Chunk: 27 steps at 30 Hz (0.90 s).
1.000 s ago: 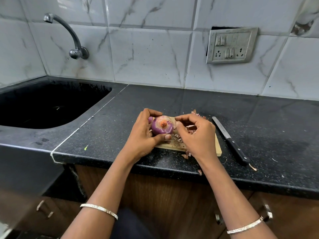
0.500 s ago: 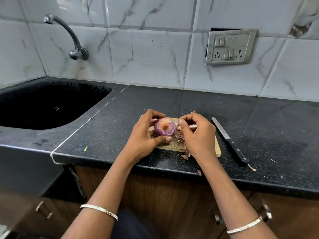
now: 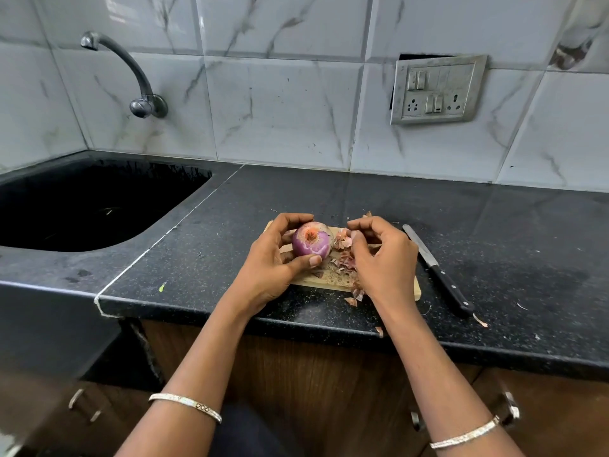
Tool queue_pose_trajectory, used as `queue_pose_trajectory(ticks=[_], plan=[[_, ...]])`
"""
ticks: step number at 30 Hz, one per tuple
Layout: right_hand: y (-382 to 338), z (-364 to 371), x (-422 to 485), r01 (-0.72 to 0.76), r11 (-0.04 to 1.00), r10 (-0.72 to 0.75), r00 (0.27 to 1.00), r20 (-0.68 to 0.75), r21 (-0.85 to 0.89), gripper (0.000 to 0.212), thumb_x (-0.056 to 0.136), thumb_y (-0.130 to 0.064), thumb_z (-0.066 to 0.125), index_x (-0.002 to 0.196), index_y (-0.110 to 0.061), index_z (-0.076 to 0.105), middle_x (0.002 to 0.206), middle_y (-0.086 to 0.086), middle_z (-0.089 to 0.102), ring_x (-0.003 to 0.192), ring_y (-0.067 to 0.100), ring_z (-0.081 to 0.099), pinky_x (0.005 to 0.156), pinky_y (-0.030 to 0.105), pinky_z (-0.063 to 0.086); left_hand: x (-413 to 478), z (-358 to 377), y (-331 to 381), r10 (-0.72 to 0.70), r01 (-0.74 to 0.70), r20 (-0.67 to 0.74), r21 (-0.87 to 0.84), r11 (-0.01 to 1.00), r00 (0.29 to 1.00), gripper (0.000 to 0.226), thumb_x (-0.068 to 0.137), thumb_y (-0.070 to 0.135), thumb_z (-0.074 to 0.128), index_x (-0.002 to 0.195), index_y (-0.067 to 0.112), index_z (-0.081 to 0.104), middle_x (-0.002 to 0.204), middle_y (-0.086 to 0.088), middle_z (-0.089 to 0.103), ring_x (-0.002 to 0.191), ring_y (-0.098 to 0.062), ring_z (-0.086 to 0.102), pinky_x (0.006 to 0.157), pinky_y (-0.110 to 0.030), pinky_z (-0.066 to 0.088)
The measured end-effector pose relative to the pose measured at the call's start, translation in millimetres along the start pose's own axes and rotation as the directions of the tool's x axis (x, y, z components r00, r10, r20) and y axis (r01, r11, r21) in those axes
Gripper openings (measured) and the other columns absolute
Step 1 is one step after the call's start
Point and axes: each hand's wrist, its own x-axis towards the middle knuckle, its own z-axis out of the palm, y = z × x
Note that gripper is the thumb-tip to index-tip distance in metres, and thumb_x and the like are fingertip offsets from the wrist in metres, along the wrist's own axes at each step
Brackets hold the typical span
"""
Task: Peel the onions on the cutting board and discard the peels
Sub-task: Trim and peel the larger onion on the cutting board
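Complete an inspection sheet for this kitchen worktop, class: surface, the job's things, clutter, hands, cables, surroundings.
Surface: black speckled worktop, flecked with small bits.
Job's things: purple onion, mostly peeled, held over the cutting board; a heap of peels lies on the board.
Clutter: knife flat on the worktop to the right of the board, apart from it; stray scraps near the front edge.
Hands: left hand grips the onion; right hand is curled over the peels, and whether it pinches one is unclear.
Cables: nothing seen.
Surroundings: sink to the left; tap and socket panel on the tiled wall.
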Motion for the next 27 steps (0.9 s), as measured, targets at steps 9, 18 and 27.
queue_pose_trajectory(ticks=[9,18,27], plan=[[-3,1,-2,0.187,0.981,-0.181,0.978,0.100,-0.059,0.027,0.089,-0.001,0.060,0.105,-0.019,0.075,0.108,-0.007,0.066,0.105,0.010,0.061,0.096,0.033,0.049,0,-1,0,0.024,-0.024,-0.006,0.008,1.000,1.000,0.058,0.082,-0.006,0.079,0.129,0.020,0.058,0.131,-0.001,0.059,0.115,-0.003,0.060,0.088,-0.021,0.056],[-2,1,-1,0.218,0.974,-0.225,0.964,0.141,0.061,0.015,0.084,-0.014,0.081,0.099,-0.016,0.082,0.092,-0.005,0.078,0.087,0.001,0.070,0.085,0.005,0.044,0,1,0,0.022,-0.024,0.049,0.054,0.998,0.999,0.063,0.079,-0.019,0.072,0.129,0.018,0.061,0.130,-0.004,0.061,0.116,-0.014,0.065,0.097,-0.029,0.056],[0,2,-2,0.242,0.970,-0.239,0.965,0.112,-0.017,0.014,0.084,-0.010,0.078,0.096,-0.018,0.081,0.089,-0.006,0.077,0.082,0.001,0.068,0.091,0.015,0.048,4,-1,-6,0.125,-0.118,0.000,0.332,0.936,0.992,0.068,0.068,0.019,0.094,0.130,0.030,0.066,0.128,0.005,0.052,0.122,-0.012,0.057,0.101,-0.036,0.055]])
